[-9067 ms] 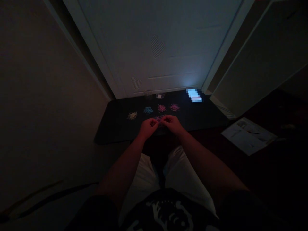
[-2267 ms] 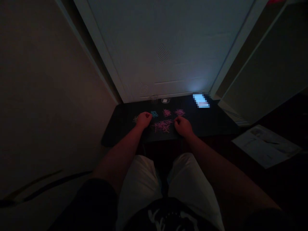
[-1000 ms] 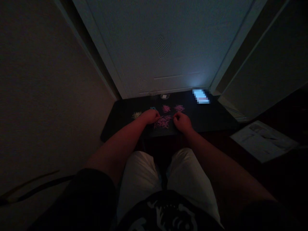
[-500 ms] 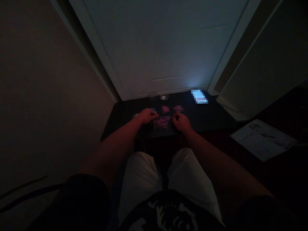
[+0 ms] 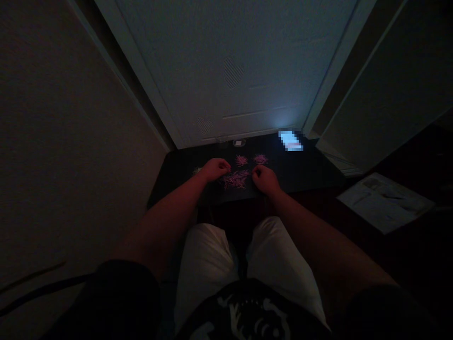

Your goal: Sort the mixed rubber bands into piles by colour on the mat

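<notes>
On the dark table (image 5: 304,172) lies a loose heap of thin pinkish-purple sticks (image 5: 235,179). My left hand (image 5: 216,169) is at the heap's upper left edge, its fingers pinched together. At the right of the heap, my right hand (image 5: 265,178) is also closed, thumb against fingers. The dim light hides what either pinch holds. Two smaller piles lie beyond the heap: a pink pile (image 5: 241,160) and a purple pile (image 5: 261,159). A pale yellowish pile (image 5: 197,170) shows partly behind my left wrist.
A pixelated glowing screen (image 5: 290,140) stands at the table's back right. Near the back edge are a small round dish (image 5: 239,142) with something white and a clear container (image 5: 222,140). A white door (image 5: 262,94) rises behind. A sheet (image 5: 385,203) lies at the right.
The view has shifted slightly. My left hand now covers the bluish pile that showed beyond it before. Both hands stay beside the heap with fingers closed.
</notes>
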Tool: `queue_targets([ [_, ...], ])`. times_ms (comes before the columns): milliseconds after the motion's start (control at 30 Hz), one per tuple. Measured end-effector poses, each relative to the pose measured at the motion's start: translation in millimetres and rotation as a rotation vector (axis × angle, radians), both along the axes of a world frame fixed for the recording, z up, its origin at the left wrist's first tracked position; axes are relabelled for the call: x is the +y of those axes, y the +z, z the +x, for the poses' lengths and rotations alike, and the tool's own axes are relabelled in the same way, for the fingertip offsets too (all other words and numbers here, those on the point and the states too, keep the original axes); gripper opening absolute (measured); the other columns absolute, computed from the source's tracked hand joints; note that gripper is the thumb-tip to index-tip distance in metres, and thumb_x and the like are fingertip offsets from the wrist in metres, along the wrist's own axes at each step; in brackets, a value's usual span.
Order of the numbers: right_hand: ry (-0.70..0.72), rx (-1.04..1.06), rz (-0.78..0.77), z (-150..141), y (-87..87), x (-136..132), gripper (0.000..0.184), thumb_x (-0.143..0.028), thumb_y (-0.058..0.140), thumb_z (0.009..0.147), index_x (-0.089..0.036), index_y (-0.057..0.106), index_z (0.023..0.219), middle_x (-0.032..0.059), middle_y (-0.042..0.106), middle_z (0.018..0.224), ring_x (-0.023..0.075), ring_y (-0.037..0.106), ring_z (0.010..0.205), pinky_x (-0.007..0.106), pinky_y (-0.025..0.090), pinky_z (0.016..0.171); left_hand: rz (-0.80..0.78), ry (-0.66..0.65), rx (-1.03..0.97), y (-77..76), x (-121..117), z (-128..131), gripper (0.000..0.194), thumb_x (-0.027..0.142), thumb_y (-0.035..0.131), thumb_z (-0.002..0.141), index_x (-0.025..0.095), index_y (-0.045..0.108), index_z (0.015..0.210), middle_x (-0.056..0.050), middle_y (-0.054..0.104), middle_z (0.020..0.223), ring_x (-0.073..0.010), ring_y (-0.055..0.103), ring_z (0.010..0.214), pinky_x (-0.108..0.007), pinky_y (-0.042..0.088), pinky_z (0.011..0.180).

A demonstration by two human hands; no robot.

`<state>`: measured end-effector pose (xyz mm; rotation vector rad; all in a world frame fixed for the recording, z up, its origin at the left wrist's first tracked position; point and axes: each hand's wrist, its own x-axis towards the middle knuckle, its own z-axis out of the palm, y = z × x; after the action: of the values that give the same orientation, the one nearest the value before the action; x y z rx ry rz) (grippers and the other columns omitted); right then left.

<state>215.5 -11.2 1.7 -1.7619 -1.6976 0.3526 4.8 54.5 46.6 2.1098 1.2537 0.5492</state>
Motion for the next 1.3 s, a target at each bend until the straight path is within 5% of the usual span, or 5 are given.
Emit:
queue_targets([
  [300,-0.001,0.006,-0.004,0,0.0,1,0.015,-0.023,0.048,0.076,-0.02,0.061,0.08,0.0026,0.064,0.078,0.0153,0.056,0.07,0.025,0.039,0.064,0.014,-0.045,0.108,2.0,-4,-2,0.033,0.02,0.057,0.069,0.017,0.065,0.101,-0.004,0.07,0.079,-0.0139,0.061,0.068,-0.025,0.047,0.067],
  [633,0.005,-0.021,-0.012,0,0.3,0,0.016,-0.025,0.047,0.077,-0.019,0.061,0.081,0.0035,0.064,0.078,0.0152,0.055,0.069,0.025,0.038,0.063,0.162,0.012,0.091,0.6,-13,-5,0.018,0.024,0.058,0.07,0.017,0.068,0.083,-0.003,0.067,0.074,-0.0143,0.059,0.069,-0.025,0.044,0.068],
  [967,0.014,-0.014,0.005,2,-1.5,2,0.016,-0.024,0.047,0.076,-0.018,0.062,0.081,0.0032,0.063,0.075,0.015,0.055,0.068,0.025,0.037,0.062,0.181,-0.048,0.162,6.7,-14,-1,0.028,0.023,0.051,0.075,0.019,0.069,0.096,0.0,0.062,0.065,-0.011,0.05,0.056,-0.024,0.039,0.06],
  [1300,0.029,0.038,0.042,3,-6.3,4,0.015,-0.023,0.049,0.075,-0.019,0.062,0.079,0.0029,0.063,0.075,0.0152,0.055,0.066,0.026,0.038,0.061,0.071,0.09,-0.111,-2.0,-38,0,0.026,0.028,0.062,0.072,0.013,0.067,0.092,-0.005,0.068,0.081,-0.0127,0.058,0.068,-0.026,0.047,0.067],
])
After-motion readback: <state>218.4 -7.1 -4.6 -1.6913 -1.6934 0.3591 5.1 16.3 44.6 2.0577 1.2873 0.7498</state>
